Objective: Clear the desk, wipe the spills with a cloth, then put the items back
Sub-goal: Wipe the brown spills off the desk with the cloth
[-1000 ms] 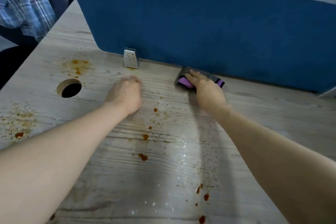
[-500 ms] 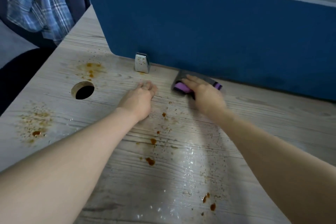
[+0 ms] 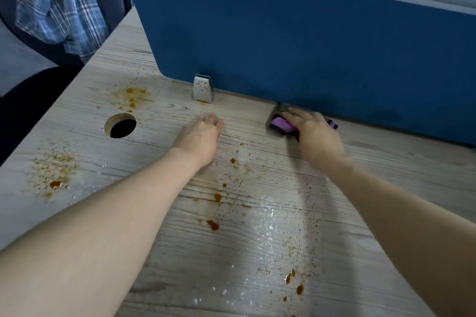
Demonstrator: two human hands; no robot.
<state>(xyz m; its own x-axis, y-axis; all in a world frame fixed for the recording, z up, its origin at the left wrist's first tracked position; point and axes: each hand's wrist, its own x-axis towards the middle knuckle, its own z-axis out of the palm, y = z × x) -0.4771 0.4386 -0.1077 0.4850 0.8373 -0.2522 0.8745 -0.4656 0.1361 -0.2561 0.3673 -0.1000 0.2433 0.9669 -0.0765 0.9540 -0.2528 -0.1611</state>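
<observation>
A grey and purple cloth [image 3: 279,124] lies on the wooden desk [image 3: 386,175] against the foot of the blue partition. My right hand [image 3: 313,134] lies on top of it with fingers stretched over it, pressing it to the desk. My left hand [image 3: 202,137] rests flat on the desk to the left of the cloth, fingers relaxed and holding nothing. Orange-brown spill stains [image 3: 213,224] and wet droplets are scattered between my forearms, with more spots [image 3: 54,175] at the left and near the hole [image 3: 132,96].
The blue partition [image 3: 283,46] walls off the back of the desk, held by a spattered metal clamp [image 3: 203,89]. A round cable hole [image 3: 120,125] opens at the left. A plaid shirt [image 3: 59,0] hangs over a dark chair beyond the desk's left edge.
My left hand has slid forward and its fingers have uncurled to lie flat. My right hand stays on the cloth by the partition. The view has tilted slightly.
</observation>
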